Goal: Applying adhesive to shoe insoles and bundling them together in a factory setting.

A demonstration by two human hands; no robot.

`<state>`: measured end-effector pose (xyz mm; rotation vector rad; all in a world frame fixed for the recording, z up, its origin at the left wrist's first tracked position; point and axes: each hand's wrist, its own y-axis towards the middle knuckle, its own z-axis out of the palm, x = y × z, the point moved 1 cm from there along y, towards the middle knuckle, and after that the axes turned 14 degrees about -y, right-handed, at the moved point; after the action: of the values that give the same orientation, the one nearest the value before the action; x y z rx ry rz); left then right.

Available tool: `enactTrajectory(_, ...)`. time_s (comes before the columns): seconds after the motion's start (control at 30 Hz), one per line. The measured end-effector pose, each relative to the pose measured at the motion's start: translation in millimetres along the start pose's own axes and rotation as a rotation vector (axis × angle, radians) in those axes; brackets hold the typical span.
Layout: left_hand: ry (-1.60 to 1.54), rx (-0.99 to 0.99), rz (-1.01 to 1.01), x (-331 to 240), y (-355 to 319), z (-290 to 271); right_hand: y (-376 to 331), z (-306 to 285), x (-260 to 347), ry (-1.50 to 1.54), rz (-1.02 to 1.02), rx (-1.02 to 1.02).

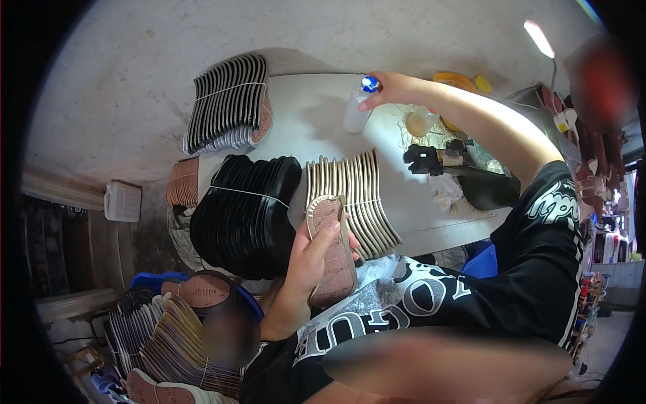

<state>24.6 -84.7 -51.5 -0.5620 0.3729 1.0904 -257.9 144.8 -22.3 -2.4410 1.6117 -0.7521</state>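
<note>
My left hand (311, 252) is closed round a shoe insole (334, 273) with a brown underside and a beige wrapped rim, held upright close to my chest. At the table's far side my right hand (389, 89) grips the upper part of a translucent white bottle (355, 116) with a blue cap. The bottle looks slightly tilted; its base is at or near the table top. Just beyond the held insole stands a tied bundle of gold-edged insoles (360, 195). Left of that is a tied bundle of black insoles (242, 212).
On the white table (306, 101), a dark-edged insole bundle (225, 104) stands far left. Right lie a black clamp-like tool (424, 160), a small jar (418, 123) and a yellow basket (454, 82). A lamp (538, 39) shines there. More insoles (178, 337) fill the lower left.
</note>
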Motion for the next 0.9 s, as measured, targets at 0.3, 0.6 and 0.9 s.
enactTrajectory(0.3,-0.004,0.005,0.040,-3,-3,-3,-7,1,28,0.120,0.052,-0.118)
enactTrajectory(0.6,-0.333,-0.131,0.274,-14,11,13,-88,-34,109,0.091,-0.424,-0.254)
enactTrajectory(0.9,-0.265,0.041,0.236,-2,18,43,-130,-24,140,-0.489,-0.559,-0.412)
